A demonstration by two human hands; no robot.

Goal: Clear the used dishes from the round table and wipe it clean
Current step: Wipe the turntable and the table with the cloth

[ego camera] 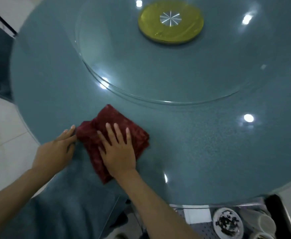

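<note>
Right hand: the right hand is flat on the red cloth, fingers straight and spread, palm pressing it onto the worktop.
Left hand: the left hand is right at the near-left rim, fingers stretched out and relaxed, tips touching the cloth's bunched left edge. It grips nothing that I can see.
Red cloth: folded and rumpled, it lies on the outer ring of the worktop near the left rim. One corner points toward the glass turntable but stops short of its edge.
Worktop edge: the round rim curves away just left of the left hand, and white floor tiles show beyond it. The near edge runs below the forearms.
Open room: a wide bare band of blue-grey surface sweeps off to the right of the cloth, between the turntable's edge and the rim.
Turntable: clear glass, raised, with a yellow hub at the far centre.
Below the rim: at the lower right, a white plate with dark scraps and pale cups sit lower than the worktop.
</note>
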